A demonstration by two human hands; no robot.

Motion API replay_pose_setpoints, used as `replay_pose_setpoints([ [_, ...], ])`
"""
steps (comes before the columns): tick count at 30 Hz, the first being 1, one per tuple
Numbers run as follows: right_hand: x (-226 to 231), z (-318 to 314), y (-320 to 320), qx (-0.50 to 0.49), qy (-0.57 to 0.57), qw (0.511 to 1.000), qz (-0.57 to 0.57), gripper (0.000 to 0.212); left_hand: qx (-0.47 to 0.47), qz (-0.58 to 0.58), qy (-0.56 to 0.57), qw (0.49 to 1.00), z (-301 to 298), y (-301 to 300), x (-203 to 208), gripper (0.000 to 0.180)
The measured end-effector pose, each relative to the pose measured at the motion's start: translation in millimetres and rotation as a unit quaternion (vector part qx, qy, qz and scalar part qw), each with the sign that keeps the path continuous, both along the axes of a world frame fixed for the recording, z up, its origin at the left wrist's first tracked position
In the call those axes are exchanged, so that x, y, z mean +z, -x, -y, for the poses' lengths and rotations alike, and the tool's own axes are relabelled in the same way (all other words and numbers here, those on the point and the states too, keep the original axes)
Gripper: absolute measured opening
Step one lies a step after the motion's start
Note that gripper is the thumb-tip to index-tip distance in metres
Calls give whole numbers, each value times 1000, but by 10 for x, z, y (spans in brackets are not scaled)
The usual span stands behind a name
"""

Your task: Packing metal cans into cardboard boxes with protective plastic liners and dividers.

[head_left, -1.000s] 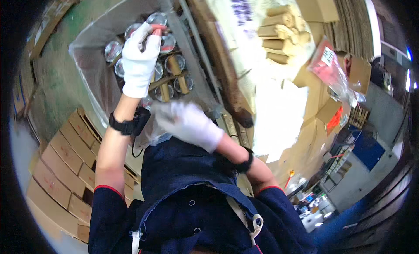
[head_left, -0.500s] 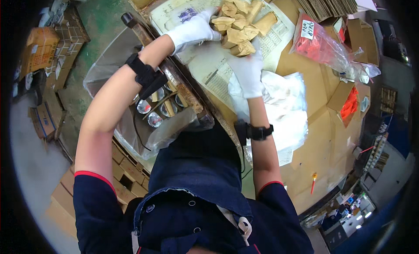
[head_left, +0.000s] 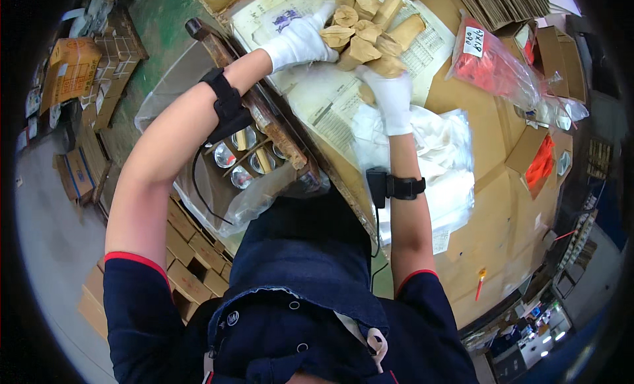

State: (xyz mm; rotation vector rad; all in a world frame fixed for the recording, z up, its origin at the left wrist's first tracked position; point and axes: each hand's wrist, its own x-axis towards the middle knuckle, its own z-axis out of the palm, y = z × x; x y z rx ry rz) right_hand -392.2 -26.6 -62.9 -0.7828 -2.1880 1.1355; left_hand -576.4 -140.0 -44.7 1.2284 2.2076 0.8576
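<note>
Left hand (head_left: 302,46) — spread against brown paper rolls (head_left: 364,50) | right hand (head_left: 392,99) — at rolls, cannot tell grip

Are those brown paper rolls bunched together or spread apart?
Bunched together: the brown paper rolls crowd into one cluster above the printed sheets, with the left hand and the right hand at its edges.
</note>
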Motion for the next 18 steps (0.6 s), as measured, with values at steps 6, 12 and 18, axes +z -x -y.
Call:
replay_pose_setpoints([
  [6, 395, 48, -657, 35, -146, 986, -68, 41, -11, 110, -10, 994, 60, 37, 146, 85],
  [12, 1365, 716, -877, 355, 651, 611, -277, 61, 111, 500, -218, 831, 1085, 169, 906, 42],
  [18, 1349, 1588, -561, 375, 727, 563, 120, 51, 381, 545, -204, 718, 2345, 173, 688, 45],
])
